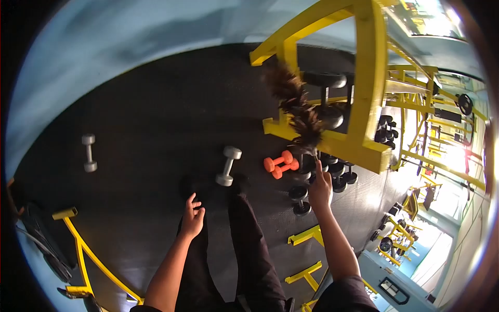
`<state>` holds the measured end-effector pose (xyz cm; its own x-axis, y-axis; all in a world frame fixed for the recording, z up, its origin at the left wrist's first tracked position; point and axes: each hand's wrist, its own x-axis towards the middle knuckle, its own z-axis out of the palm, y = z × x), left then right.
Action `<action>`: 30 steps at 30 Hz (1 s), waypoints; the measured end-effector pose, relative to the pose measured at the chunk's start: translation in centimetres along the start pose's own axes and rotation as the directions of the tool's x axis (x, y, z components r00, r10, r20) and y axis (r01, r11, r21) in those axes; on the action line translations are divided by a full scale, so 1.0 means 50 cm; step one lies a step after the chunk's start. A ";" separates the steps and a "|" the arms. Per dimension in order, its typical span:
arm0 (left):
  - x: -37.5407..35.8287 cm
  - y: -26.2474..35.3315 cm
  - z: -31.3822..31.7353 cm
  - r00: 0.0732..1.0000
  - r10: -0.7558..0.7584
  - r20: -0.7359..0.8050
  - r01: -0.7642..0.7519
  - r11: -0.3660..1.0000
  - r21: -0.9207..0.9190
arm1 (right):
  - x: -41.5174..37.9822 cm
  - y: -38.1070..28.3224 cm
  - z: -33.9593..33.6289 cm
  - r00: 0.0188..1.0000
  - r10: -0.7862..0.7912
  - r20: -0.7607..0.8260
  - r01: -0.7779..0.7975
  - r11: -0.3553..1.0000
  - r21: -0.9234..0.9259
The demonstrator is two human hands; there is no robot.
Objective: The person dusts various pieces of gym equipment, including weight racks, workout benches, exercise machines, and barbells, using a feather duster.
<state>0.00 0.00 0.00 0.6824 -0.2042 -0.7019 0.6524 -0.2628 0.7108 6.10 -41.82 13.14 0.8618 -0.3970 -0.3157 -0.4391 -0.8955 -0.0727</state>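
Note:
My right hand [320, 188] is wrapped round the handle of a brown feather duster [299, 106]. The duster's feathers reach up and to the left, against the yellow metal rack [364, 78]. My left hand [193, 217] hangs over my legs with its fingers apart and nothing in it. On the black floor just beyond my feet lies a grey dumbbell [228, 166]. Two orange dumbbells [281, 164] lie side by side between it and my right hand. Another grey dumbbell [89, 153] is farther left.
Several black dumbbells [300, 200] lie beside and under my right hand. A yellow frame [83, 249] stands at the lower left, near black plates or tyres [44, 242]. More yellow gym machines [416, 104] fill the right side. A blue wall [140, 36] borders the floor.

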 end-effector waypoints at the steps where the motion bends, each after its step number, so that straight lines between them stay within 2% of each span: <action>1: 0.015 -0.011 -0.014 1.000 0.014 -0.007 -0.014 1.000 0.006 | -0.011 -0.035 -0.027 0.987 -0.037 -0.157 0.051 0.995 0.082; 2: 0.028 -0.019 -0.026 1.000 0.028 -0.015 -0.028 1.000 0.014 | -0.022 -0.066 -0.049 0.948 -0.061 -0.313 0.114 0.981 0.154; 3: -0.014 0.055 0.000 0.998 0.065 0.000 -0.065 0.998 0.016 | -0.051 -0.066 -0.182 0.936 -0.050 -0.349 0.108 0.983 0.150; 5: -0.027 0.092 -0.001 0.997 0.070 0.034 -0.072 0.997 0.043 | -0.092 -0.097 -0.271 0.935 -0.022 -0.355 0.114 0.964 0.241; 6: -0.015 0.120 0.004 0.995 0.086 0.060 -0.089 0.994 0.058 | -0.104 -0.117 -0.303 0.882 -0.100 -0.461 0.192 0.969 0.158; 7: -0.008 0.154 0.007 0.990 0.117 0.078 -0.123 0.990 0.069 | -0.124 -0.125 -0.328 0.867 -0.080 -0.491 0.179 0.971 0.159; 10: 0.014 0.235 0.022 0.981 0.144 0.129 -0.160 0.980 0.120 | -0.172 -0.115 -0.368 0.825 0.073 -0.560 0.153 0.925 0.347; 11: 0.027 0.259 0.031 0.977 0.160 0.144 -0.179 0.975 0.131 | -0.166 -0.105 -0.373 0.813 0.091 -0.575 0.144 0.925 0.352; 13: 0.051 0.323 0.054 0.954 0.235 0.188 -0.267 0.949 0.170 | -0.128 -0.078 -0.386 0.849 0.231 -0.475 0.064 0.848 0.527; 14: 0.063 0.356 0.069 0.945 0.252 0.207 -0.289 0.941 0.175 | -0.109 -0.055 -0.397 0.911 0.264 -0.317 -0.019 0.795 0.606; 15: 0.073 0.391 0.086 0.939 0.262 0.224 -0.306 0.932 0.192 | -0.096 -0.024 -0.407 0.900 0.286 -0.327 -0.025 0.785 0.619; 17: 0.094 0.465 0.126 0.918 0.296 0.264 -0.349 0.919 0.185 | -0.077 0.050 -0.425 0.923 0.150 -0.354 0.083 0.820 0.566; 18: 0.097 0.508 0.149 0.905 0.314 0.287 -0.373 0.910 0.182 | -0.066 0.080 -0.432 0.898 0.145 -0.416 0.151 0.786 0.600; 21: 0.114 0.630 0.237 0.870 0.348 0.349 -0.430 0.883 0.189 | -0.038 0.181 -0.451 0.897 0.183 -0.402 0.109 0.791 0.603; 22: 0.114 0.684 0.272 0.874 0.320 0.367 -0.394 0.907 0.147 | -0.025 0.199 -0.450 0.892 0.196 -0.408 0.110 0.780 0.616; 23: 0.123 0.736 0.312 0.872 0.324 0.366 -0.405 0.899 0.168 | -0.008 0.215 -0.445 0.896 0.100 -0.432 0.202 0.775 0.598; 25: 0.140 0.818 0.393 0.787 0.565 0.248 -0.602 0.792 0.107 | 0.029 0.239 -0.430 0.889 -0.051 -0.455 0.336 0.747 0.573; 26: 0.154 0.851 0.431 0.786 0.561 0.262 -0.605 0.785 0.132 | 0.055 0.256 -0.416 0.873 -0.048 -0.485 0.359 0.737 0.572; 28: 0.182 0.920 0.504 0.667 0.742 0.063 -0.743 0.657 0.125 | 0.119 0.291 -0.414 0.851 -0.032 -0.525 0.383 0.721 0.578; 29: 0.192 0.955 0.531 0.659 0.748 0.077 -0.750 0.646 0.145 | 0.159 0.309 -0.418 0.828 0.096 -0.552 0.326 0.719 0.614; 30: 0.189 0.996 0.555 0.473 0.877 0.080 -0.793 0.385 0.472 | 0.192 0.327 -0.418 0.795 0.218 -0.566 0.270 0.707 0.653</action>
<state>29.80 -41.20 27.46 0.8691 -0.4024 0.2877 -0.4457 -0.3845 0.8084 12.51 -64.48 28.69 0.7329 -0.6251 0.2685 -0.2434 -0.6095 -0.7545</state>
